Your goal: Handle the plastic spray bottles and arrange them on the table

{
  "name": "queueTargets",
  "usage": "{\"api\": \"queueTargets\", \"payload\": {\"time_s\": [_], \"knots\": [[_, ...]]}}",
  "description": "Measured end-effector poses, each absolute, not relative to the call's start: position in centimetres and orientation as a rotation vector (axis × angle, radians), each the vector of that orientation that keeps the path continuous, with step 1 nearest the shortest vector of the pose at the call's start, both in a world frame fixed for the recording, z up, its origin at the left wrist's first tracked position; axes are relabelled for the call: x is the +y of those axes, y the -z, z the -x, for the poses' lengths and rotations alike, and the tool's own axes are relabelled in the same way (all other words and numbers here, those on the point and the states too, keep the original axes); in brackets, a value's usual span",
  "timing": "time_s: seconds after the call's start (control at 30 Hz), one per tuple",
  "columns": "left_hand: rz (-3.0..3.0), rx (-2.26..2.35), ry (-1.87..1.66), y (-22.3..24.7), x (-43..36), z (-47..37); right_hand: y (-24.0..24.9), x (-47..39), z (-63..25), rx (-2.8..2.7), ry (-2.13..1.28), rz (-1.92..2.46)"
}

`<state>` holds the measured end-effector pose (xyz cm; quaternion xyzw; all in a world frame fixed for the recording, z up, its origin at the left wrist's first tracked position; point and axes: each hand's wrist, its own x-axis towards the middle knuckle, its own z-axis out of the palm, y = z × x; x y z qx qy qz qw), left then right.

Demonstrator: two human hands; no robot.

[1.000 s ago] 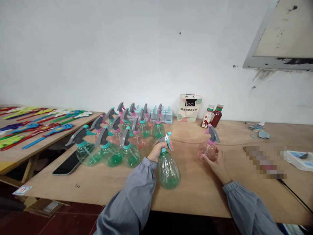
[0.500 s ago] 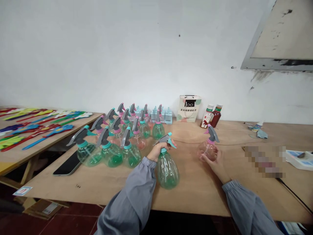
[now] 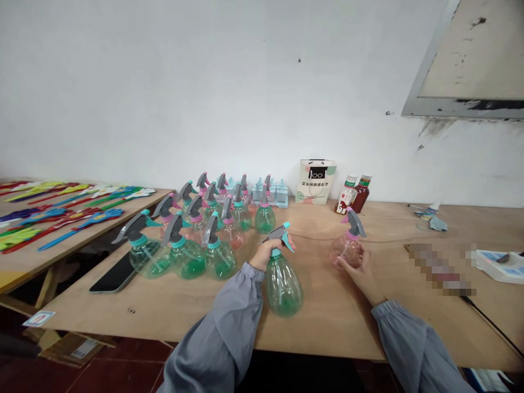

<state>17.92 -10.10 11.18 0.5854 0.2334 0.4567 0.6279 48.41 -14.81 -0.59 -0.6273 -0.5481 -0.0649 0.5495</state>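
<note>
My left hand [image 3: 266, 254] is closed round the neck and trigger head of a green spray bottle [image 3: 284, 286], which is upright near the table's front edge. The bottle is clear green plastic with a grey and turquoise trigger. To the right, my right hand [image 3: 363, 270] grips the side of a pink spray bottle [image 3: 344, 248] with a grey and pink trigger. That bottle stands on the table. Left of my left hand is a group of several green and pink spray bottles [image 3: 221, 262], all upright.
A black phone [image 3: 112, 278] lies partly under the leftmost bottle. Against the wall stand pale blue moulds [image 3: 280, 194], a paper bag [image 3: 311, 191] and two sauce bottles [image 3: 362, 194]. A white tray [image 3: 497, 275] is at right. Colourful hand-shaped strips [image 3: 82, 218] cover the left table.
The green spray bottle in my left hand has shifted very slightly to the right. My right hand keeps its hold on the pink bottle.
</note>
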Motion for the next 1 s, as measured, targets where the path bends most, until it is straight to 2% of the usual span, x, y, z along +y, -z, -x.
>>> {"api": "queueTargets", "payload": {"time_s": [0.17, 0.37, 0.47, 0.9, 1.0], "knots": [[-1.378, 0.607, -1.142, -11.5, -10.3, -17.8, 0.4, -14.9, -48.4, -1.298, 0.135, 1.491], [-1.562, 0.873, -1.597, -12.0, -9.8, -17.1, 0.5, -14.8, -48.6, -1.309, 0.098, 1.49], [-1.63, 1.07, -1.704, -11.5, -8.8, -16.3, 0.6, -14.7, -48.6, -1.292, 0.104, 1.481], [-1.697, 1.475, -1.663, -8.4, -6.4, -16.2, 0.0, -15.0, -48.3, -1.324, 0.063, 1.492], [-1.702, 1.482, -1.62, -7.6, -6.0, -16.2, -0.9, -16.0, -49.7, -1.313, 0.164, 1.545]]}}
